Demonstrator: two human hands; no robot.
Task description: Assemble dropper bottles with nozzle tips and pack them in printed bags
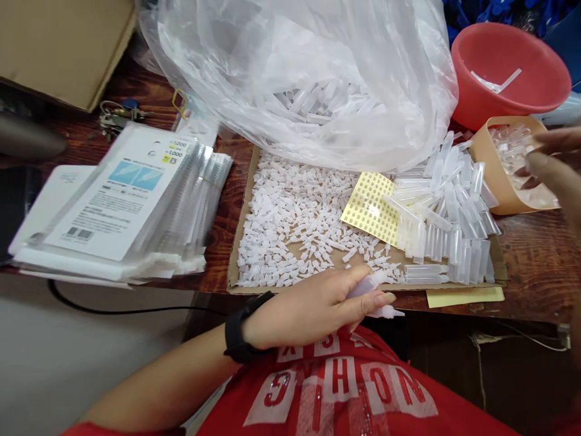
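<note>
Because the left hand (313,306) hangs just off the near edge of the counter (535,266) with its fingers (370,301) curled around a small clear dropper bottle (376,297), a loosened grip would likely send the bottle down into the lap rather than back onto the cardboard tray (236,254). A second white-tipped piece (388,313) pokes out under the fingertips and seems only lightly pinched, so it looks the likelier one to slip. The tray's heap of small white plugs (295,230) lies close behind the knuckles, and a careless sweep of the wrist could scatter them over the low rim. The left forearm comes in from the lower left, a black wristband (236,333) on it, palm turned down and inward, thumb on top. The right hand (551,160) is blurred at the frame's right edge, near the tan tub (492,163) of clear caps; whether its fingers are open or holding anything I cannot tell. Clear tubes (449,206) are piled between the two hands.
</note>
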